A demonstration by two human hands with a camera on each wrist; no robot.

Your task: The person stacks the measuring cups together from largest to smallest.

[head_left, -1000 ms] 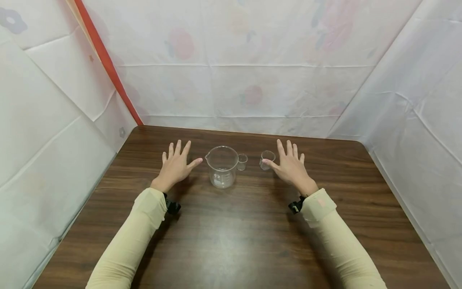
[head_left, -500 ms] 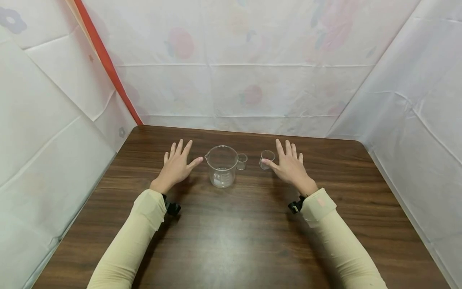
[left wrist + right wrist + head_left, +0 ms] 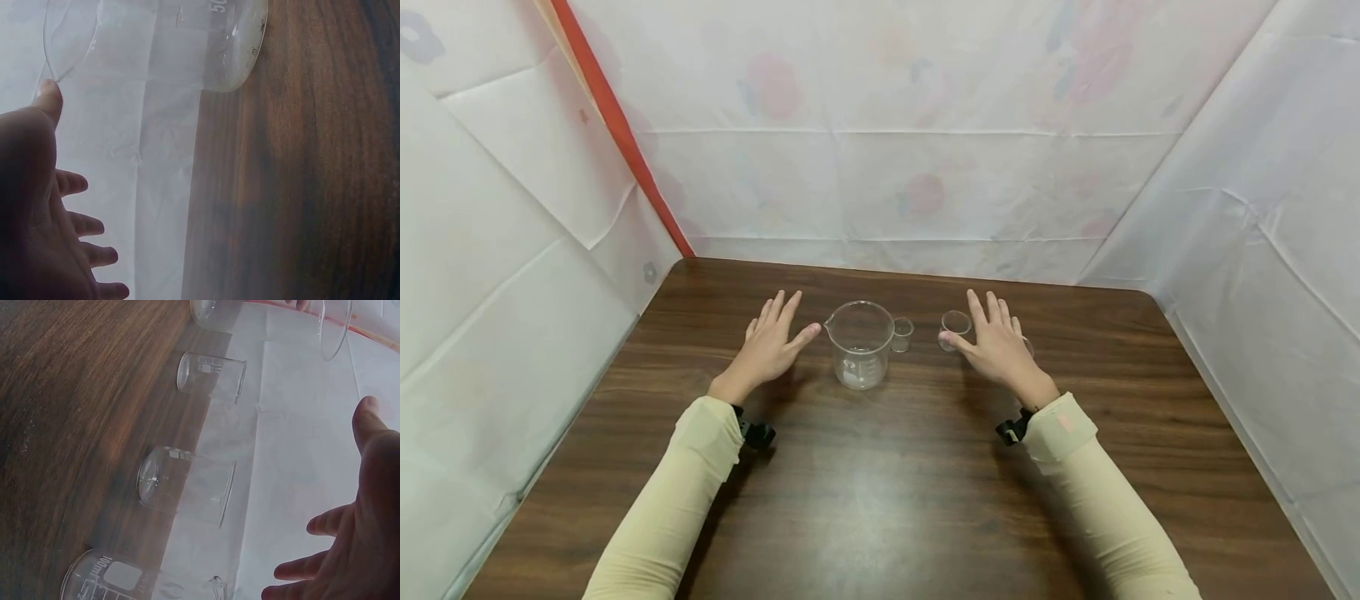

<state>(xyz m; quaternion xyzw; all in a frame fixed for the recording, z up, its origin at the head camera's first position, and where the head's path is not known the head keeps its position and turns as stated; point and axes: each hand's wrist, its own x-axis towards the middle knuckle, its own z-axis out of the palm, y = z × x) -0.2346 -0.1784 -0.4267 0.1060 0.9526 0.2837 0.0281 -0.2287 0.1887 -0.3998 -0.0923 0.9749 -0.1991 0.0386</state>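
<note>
My left hand [image 3: 767, 346] is held over the table with fingers straight and thumb spread toward a large glass beaker [image 3: 861, 354]. In the left wrist view its thumb tip overlaps the spout side of that beaker. A small glass beaker [image 3: 902, 336] stands just right of the large one. My right hand [image 3: 996, 343] is likewise outstretched, its thumb overlapping a slightly bigger beaker [image 3: 956, 321] in the head view. Another beaker [image 3: 103, 581], marked 100 ml, is mostly hidden behind that hand in the head view. Both hands hold nothing.
The beakers stand in a row on a dark wood-grain table [image 3: 865, 483]. White patterned sheeting [image 3: 880, 192] hangs behind the table and along both sides, with a red strip [image 3: 617, 125] at the back left. Each wrist wears a small black camera [image 3: 758, 435].
Both hands have shifted slightly inward, and their fingers have drawn closer together. A beaker rim now shows beyond the right hand's outer edge. The beakers have stayed in place.
</note>
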